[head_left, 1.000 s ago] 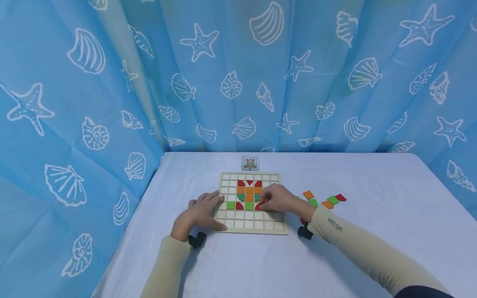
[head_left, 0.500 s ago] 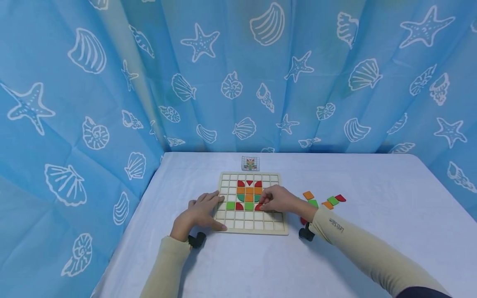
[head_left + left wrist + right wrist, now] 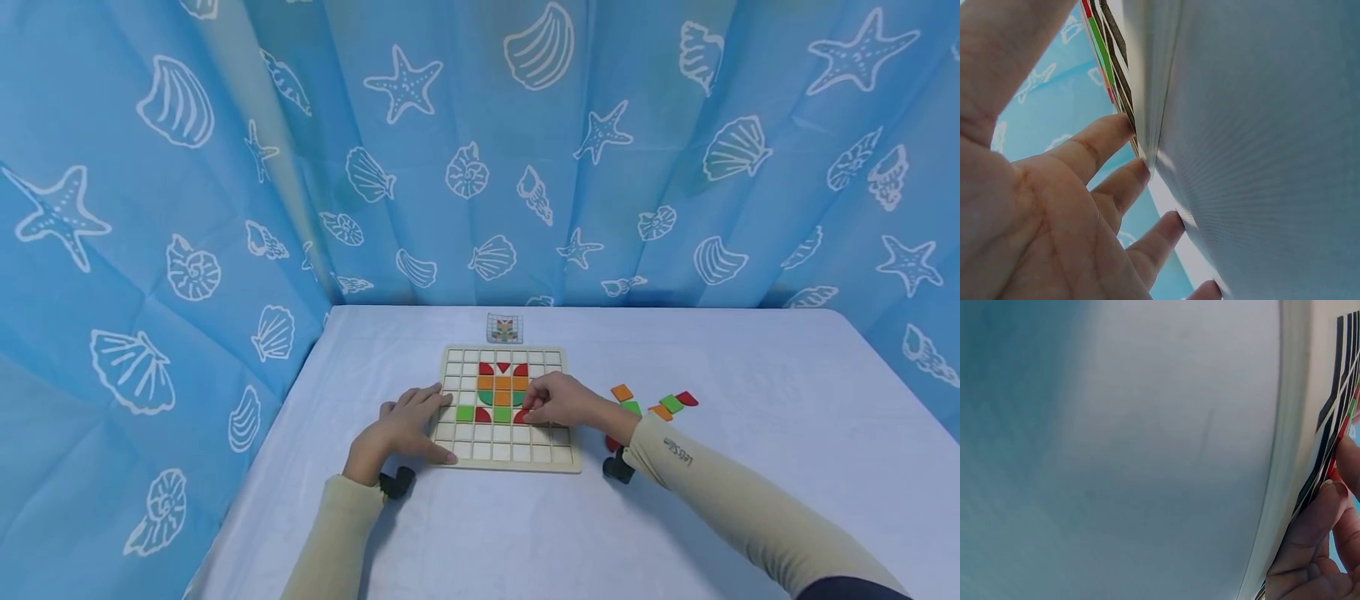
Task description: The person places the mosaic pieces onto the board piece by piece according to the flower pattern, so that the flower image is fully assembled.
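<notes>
A wooden grid board [image 3: 517, 467] lies on the white table, with red, orange and green tiles set in its middle cells. My left hand [image 3: 402, 427] rests along the board's left side with fingers spread; its thumb is at the lower left corner. In the left wrist view, the fingertips [image 3: 1124, 125] are right at the board's edge. Over the right half of the board, my right hand [image 3: 561, 400] pinches a red tile [image 3: 520, 416] with one rounded side, low in a cell right of a green square tile [image 3: 502, 414]. The right hand covers part of the cells beneath it.
Behind the board lies a small pattern card [image 3: 505, 328]. Several loose tiles, among them an orange tile [image 3: 622, 392] and a red tile [image 3: 686, 398], lie to the right, partly hidden by the right forearm. A blue shell-print curtain [image 3: 465, 242] borders the table's back and left.
Almost nothing differs: both hands keep their places, the right fingers stay on the red tile, and the board has not moved.
</notes>
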The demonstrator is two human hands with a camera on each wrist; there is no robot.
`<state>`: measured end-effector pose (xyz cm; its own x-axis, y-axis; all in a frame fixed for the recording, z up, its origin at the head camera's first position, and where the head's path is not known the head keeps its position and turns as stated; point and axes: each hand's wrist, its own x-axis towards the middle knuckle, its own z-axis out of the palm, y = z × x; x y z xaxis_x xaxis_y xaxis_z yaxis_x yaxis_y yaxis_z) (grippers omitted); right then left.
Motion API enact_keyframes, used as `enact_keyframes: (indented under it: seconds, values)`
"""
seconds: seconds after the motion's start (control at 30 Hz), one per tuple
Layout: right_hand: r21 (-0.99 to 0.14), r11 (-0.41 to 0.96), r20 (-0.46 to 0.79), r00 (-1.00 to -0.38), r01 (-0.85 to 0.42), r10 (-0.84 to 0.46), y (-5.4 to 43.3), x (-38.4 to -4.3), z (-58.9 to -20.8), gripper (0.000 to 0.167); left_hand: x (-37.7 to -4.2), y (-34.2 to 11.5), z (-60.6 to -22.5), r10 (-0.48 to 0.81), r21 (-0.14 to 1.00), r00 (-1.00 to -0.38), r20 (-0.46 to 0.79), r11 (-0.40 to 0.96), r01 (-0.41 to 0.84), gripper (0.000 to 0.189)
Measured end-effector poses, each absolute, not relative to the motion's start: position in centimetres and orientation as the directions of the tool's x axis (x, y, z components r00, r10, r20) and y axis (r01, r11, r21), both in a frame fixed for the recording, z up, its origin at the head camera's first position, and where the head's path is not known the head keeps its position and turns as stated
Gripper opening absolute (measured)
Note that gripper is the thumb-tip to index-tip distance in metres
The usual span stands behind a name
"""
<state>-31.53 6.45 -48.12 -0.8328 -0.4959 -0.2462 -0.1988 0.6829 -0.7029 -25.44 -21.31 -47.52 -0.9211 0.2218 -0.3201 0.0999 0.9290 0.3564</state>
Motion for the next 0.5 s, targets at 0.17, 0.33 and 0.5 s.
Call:
enact_keyframes:
  seconds: [0.17,0.33,0.5]
  values:
    - [-0.702,0.682,-0.245,-0.831,-0.203,-0.500,6.46,-31.49,-47.98,0.009,-25.43,-21.35,-47.59,0.223,0.361,-0.920,-0.323,0.927,0.099,0.100]
    - [-0.706,0.680,-0.248,-0.830,-0.199,-0.500,6.51,-31.42,-47.96,0.008,-25.37,-21.32,-47.58,0.229,0.360,-0.921,-0.317,0.927,0.106,0.099]
    - [-0.729,0.654,-0.237,-0.821,-0.203,-0.519,6.77,-31.62,-48.08,0.008,-25.31,-21.35,-47.50,0.232,0.359,-0.921,-0.312,0.926,0.111,0.099]
